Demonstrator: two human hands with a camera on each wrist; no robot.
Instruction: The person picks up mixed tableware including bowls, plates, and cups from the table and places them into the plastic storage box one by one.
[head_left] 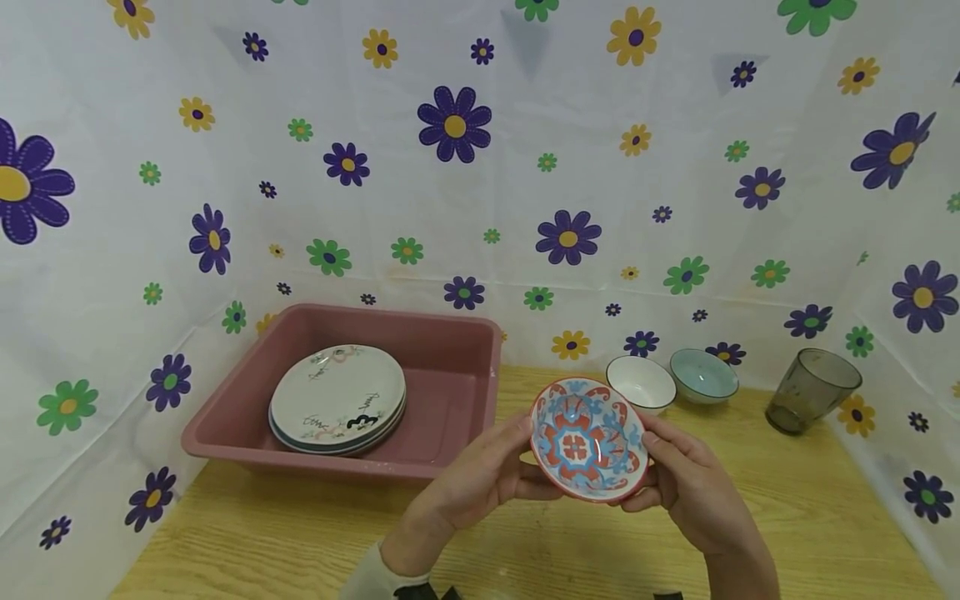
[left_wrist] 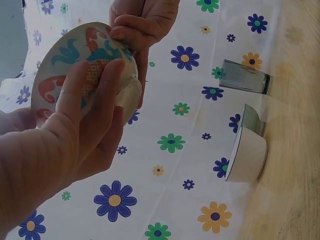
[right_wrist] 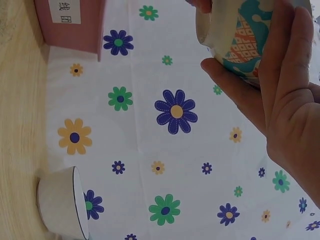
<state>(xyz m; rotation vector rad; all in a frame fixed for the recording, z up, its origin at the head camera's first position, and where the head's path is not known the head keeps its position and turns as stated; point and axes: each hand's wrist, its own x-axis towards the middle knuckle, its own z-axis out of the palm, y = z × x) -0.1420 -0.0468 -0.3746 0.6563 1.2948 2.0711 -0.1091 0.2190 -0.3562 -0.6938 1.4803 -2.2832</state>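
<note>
I see both hands up off the surface (head_left: 787,508), holding one patterned bowl (head_left: 588,437) between them, its red, blue and white inside tipped toward the head camera. My left hand (head_left: 480,479) grips the bowl at its 9 o'clock edge, fingers (left_wrist: 92,107) curled under the outside wall and foot. My right hand (head_left: 686,479) grips it at 3 o'clock, thumb on the rim and fingers (right_wrist: 240,92) wrapped beneath — the right wrist view shows them cupping the cream foot ring and the diamond-patterned wall. The bowl hangs above the wooden surface, touching nothing but the two hands.

At 10 o'clock from the bowl sits a pink tub (head_left: 457,333) with a short stack of plates (head_left: 337,398) lying in its left part; the top plate is pale with small drawings. Just past the bowl at 1 o'clock stands a white bowl (head_left: 641,382), and just beside it, further right, a pale teal bowl (head_left: 703,373); I cannot tell whether they touch. Well apart at 2 o'clock stands a grey glass tumbler (head_left: 813,390) — upright, near the corner. A white cloth with purple, green and yellow flowers (head_left: 454,125) covers the walls behind and to both sides.
</note>
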